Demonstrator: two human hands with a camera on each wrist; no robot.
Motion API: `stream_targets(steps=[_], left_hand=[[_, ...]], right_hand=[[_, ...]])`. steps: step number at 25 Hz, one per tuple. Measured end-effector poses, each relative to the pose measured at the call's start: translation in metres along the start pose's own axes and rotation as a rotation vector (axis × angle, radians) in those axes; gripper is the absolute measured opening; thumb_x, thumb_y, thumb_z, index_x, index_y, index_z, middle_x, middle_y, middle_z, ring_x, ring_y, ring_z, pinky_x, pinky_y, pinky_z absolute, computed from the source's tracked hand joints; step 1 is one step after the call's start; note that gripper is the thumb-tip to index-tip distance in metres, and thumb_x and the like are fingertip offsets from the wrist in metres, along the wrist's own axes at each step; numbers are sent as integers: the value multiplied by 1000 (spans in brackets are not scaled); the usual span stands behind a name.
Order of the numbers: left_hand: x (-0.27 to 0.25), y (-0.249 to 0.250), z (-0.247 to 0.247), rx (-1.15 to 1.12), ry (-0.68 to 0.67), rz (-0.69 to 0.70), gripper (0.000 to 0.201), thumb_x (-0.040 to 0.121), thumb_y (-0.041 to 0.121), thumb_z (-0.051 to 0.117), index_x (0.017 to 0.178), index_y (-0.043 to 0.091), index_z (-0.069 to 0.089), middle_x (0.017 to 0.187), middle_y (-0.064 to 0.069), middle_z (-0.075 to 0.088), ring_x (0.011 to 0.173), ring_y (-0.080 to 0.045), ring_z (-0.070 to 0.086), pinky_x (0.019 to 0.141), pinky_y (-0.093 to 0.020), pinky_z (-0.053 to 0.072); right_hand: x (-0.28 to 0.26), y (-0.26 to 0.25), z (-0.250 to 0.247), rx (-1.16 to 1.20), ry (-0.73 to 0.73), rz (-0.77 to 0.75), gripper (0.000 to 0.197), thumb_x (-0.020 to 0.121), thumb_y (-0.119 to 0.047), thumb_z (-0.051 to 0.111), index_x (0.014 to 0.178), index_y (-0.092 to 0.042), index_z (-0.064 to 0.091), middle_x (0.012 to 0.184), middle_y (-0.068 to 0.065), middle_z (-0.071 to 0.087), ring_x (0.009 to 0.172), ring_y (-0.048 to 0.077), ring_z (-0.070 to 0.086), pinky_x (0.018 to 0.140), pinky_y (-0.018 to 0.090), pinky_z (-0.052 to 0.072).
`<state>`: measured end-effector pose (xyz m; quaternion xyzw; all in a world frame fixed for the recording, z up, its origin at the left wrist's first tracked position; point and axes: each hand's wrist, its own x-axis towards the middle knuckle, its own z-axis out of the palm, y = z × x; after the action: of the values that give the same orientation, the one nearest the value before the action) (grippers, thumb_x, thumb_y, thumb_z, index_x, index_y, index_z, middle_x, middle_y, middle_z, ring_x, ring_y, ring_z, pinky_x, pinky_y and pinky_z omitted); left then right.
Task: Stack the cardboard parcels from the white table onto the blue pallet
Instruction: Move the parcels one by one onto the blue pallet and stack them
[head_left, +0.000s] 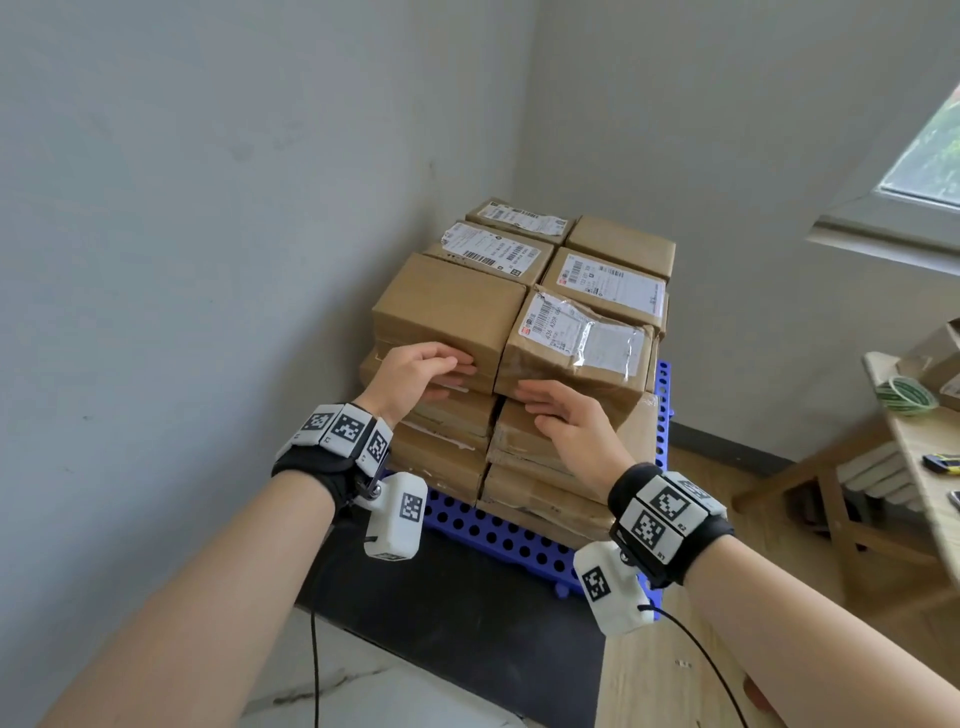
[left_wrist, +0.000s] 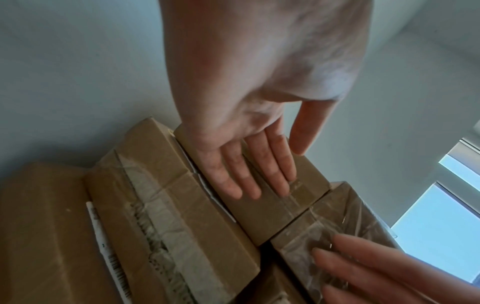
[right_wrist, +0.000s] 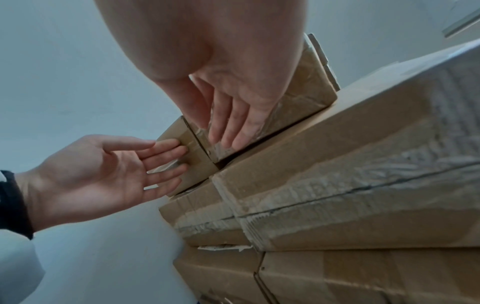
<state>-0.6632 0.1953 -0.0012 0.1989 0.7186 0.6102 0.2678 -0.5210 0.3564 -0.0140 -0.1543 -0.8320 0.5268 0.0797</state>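
Currently pressing flat, released hands, left and right, against top brown cardboard parcels stacked on blue perforated plastic pallet.

A: Head view: taken from above, angled forward and down at the parcel stack on the blue pallet, room corner behind. Both forearms are framed from moderate range.

B: Left wrist view: aimed along the left hand and upward, very close to the stack's near face; wall and window behind.

A: Right wrist view: likewise low and close, aimed up past the right hand.

B: Shared by all three: both hands and the two top front parcels.
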Motion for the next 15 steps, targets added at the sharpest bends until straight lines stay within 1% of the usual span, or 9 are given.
stream_targets(steps=[2,5,6,8,10,12,15], left_hand=[[2,-1,2,-17,-4,7,25,96,11,44,99,10,69,102,-5,72,96,-18,68,87,-30,51],[5,-1,2,-44,-12,5,25,96,10,44,100,5,68,102,-8,72,95,-20,67,77,-22,53],[6,0,2,-43,-12,5,25,96,10,45,101,5,68,102,-9,72,94,-21,67,76,-21,52],[5,-1,1,-43,-12,8,24,95,11,46,99,4,69,101,-10,72,95,-21,67,82,-25,52],[-1,-8,-4,-86,-16,6,24,94,12,47,94,4,69,98,-11,72,95,-22,68,87,-30,52],[-9,-20,-9,-138,-44,-33,25,94,13,47,93,3,69,97,-11,72,96,-22,68,87,-31,53],[-19,-47,-17,-108,-101,-109,24,94,11,46,97,2,68,102,-12,71,98,-24,67,87,-31,52]], right_hand=[[0,-1,1,-1,4,0,47,90,8,44,128,-17,55,123,-4,62,115,9,56,104,28,43],[1,-2,1,-4,17,2,47,91,9,43,129,-16,54,123,-2,62,115,9,56,104,28,43],[2,-3,1,-4,20,2,47,90,9,42,129,-15,54,123,-2,62,114,10,57,104,28,43],[-2,-3,4,8,36,8,47,90,9,41,128,-15,55,122,-2,62,113,10,58,103,28,44],[-11,0,11,38,53,8,43,92,7,42,126,-15,58,119,-2,64,112,10,59,101,25,45],[-21,7,20,71,53,19,40,93,4,42,123,-15,59,117,-3,65,111,9,59,99,23,45],[-35,24,35,93,37,71,39,93,4,43,123,-15,60,118,-3,64,112,9,59,101,27,46]])
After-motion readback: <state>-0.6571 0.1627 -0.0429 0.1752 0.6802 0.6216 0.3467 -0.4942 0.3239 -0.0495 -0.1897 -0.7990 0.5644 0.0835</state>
